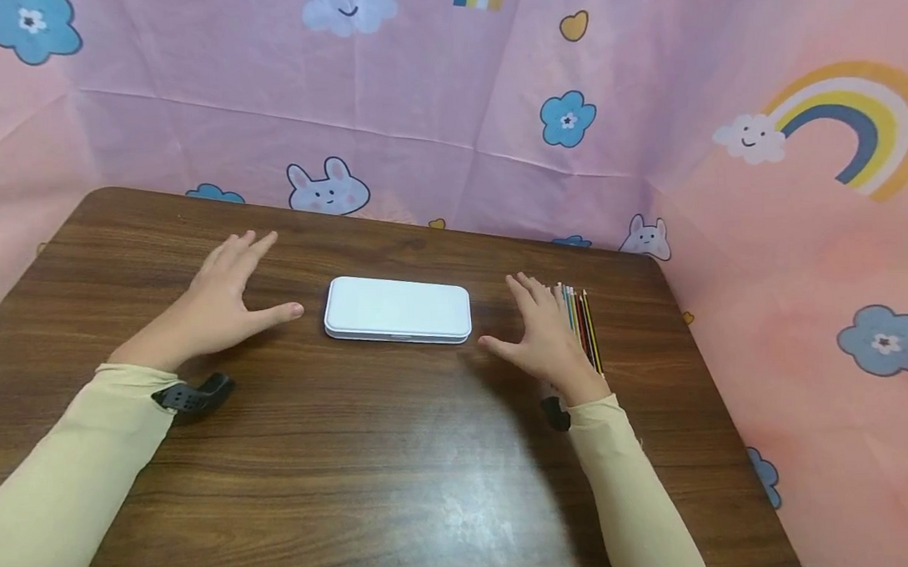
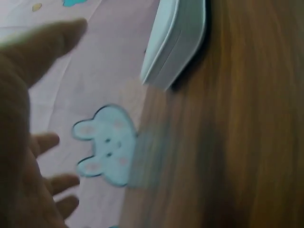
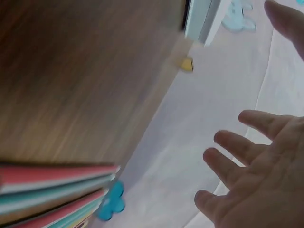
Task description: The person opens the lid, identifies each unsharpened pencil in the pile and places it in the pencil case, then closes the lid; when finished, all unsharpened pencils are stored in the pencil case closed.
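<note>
Flanking a white case (image 1: 398, 307) (closed): left grip (image 1: 216, 302), right grip (image 1: 544, 332) near pencils (image 1: 586, 325).

Bright, partly blurred
We see glare on the table (image 1: 355, 454), shadow beside the right sleeve (image 1: 626, 478), and blurred pencils (image 3: 47, 175) in the right wrist view.

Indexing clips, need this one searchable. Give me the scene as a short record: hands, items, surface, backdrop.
left hand: fingers spread, holding nothing, apart from the case
right hand: fingers spread, holding nothing, partly hiding the pencils in the head view
item 1: white case, closed, flat, between the hands
item 2: pencils, several colours, side by side, right of the case; count unclear
surface: brown wood-grain table
backdrop: pink-purple cloth with rabbits, flowers, clouds, rainbows
</note>
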### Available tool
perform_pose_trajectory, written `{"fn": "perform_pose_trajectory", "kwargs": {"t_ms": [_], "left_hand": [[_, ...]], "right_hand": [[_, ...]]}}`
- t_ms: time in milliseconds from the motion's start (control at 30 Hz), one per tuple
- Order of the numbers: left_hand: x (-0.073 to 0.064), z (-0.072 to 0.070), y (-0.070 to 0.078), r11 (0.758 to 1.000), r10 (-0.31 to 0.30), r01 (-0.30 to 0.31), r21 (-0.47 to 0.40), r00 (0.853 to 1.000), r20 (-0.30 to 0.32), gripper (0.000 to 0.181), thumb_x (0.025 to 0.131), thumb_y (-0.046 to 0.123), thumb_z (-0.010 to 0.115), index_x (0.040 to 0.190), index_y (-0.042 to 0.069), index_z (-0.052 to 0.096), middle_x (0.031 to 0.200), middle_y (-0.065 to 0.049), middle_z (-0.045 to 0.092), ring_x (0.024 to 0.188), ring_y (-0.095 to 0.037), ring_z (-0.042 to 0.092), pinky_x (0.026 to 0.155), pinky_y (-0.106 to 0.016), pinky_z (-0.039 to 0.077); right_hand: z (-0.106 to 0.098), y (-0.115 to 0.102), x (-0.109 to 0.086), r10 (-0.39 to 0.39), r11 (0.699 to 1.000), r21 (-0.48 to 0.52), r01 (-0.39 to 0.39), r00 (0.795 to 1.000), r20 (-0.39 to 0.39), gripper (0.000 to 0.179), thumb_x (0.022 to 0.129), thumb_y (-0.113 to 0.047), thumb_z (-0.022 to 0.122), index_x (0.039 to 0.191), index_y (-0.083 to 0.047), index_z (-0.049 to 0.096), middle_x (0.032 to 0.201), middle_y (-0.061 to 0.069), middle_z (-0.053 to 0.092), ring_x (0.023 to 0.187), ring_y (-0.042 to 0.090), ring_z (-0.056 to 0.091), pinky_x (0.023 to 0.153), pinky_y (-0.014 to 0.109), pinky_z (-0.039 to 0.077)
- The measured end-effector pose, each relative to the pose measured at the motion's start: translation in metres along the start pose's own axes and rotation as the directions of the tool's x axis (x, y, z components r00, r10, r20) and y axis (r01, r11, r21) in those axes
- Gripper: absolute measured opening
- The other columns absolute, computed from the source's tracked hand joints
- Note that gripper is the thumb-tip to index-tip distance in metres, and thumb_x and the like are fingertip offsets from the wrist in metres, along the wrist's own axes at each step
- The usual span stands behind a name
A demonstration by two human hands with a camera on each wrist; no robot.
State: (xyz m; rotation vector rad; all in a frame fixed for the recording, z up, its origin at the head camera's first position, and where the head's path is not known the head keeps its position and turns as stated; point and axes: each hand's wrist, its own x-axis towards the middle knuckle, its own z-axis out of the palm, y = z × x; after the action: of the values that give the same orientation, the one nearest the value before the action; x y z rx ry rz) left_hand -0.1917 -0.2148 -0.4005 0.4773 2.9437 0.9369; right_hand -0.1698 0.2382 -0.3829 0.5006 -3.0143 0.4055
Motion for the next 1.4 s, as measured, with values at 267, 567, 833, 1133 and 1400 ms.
{"fn": "perform_pose_trajectory", "kwargs": {"t_ms": [267,567,833,1133,1400], "left_hand": [[0.013,0.025,0.003,0.97,0.029,0.015,-0.243,0.984,0.177,0.107,0.089,0.047,0.08,0.168,0.023,0.012,0.172,-0.015,0.011,0.157,-0.044,0.009,0.117,-0.076,0.016],[0.025,0.051,0.008,0.97,0.132,-0.08,-0.231,0.967,0.219,0.115,0.081,0.046,0.088,0.167,0.019,0.016,0.17,-0.019,0.018,0.157,-0.044,0.012,0.125,-0.063,-0.002],[0.033,0.058,0.012,0.972,0.159,-0.115,-0.204,0.964,0.213,0.117,0.08,0.049,0.088,0.167,0.017,0.016,0.169,-0.021,0.023,0.155,-0.044,0.019,0.125,-0.063,-0.005],[0.04,0.066,0.009,0.973,0.185,-0.154,-0.17,0.965,0.184,0.115,0.079,0.05,0.088,0.165,0.014,0.021,0.166,-0.02,0.03,0.153,-0.042,0.026,0.124,-0.066,-0.001],[0.042,0.064,0.01,0.98,0.166,-0.141,-0.141,0.969,0.184,0.114,0.079,0.05,0.088,0.163,0.009,0.024,0.163,-0.023,0.033,0.151,-0.043,0.027,0.123,-0.066,0.002]], "right_hand": [[0.011,-0.025,0.025,-0.122,0.993,0.003,0.122,0.988,0.099,0.099,0.083,-0.057,0.081,0.159,-0.01,0.038,0.163,0.013,0.038,0.152,0.034,0.034,0.128,0.055,0.014],[0.017,-0.035,0.048,-0.211,0.977,0.028,0.21,0.957,0.201,0.095,0.084,-0.048,0.084,0.159,-0.013,0.039,0.163,0.015,0.037,0.145,0.035,0.043,0.116,0.048,0.041],[0.023,-0.036,0.06,-0.228,0.972,0.003,0.235,0.938,0.26,0.095,0.084,-0.047,0.084,0.16,-0.017,0.037,0.163,0.012,0.036,0.146,0.032,0.042,0.115,0.045,0.043],[0.024,-0.039,0.065,-0.23,0.97,-0.004,0.242,0.928,0.291,0.081,0.085,-0.045,0.083,0.153,-0.019,0.047,0.156,0.008,0.044,0.138,0.027,0.048,0.101,0.042,0.054],[0.017,-0.039,0.068,-0.23,0.968,-0.015,0.249,0.915,0.331,0.083,0.086,-0.046,0.081,0.157,-0.022,0.044,0.154,0.005,0.046,0.132,0.024,0.051,0.095,0.04,0.056]]}}
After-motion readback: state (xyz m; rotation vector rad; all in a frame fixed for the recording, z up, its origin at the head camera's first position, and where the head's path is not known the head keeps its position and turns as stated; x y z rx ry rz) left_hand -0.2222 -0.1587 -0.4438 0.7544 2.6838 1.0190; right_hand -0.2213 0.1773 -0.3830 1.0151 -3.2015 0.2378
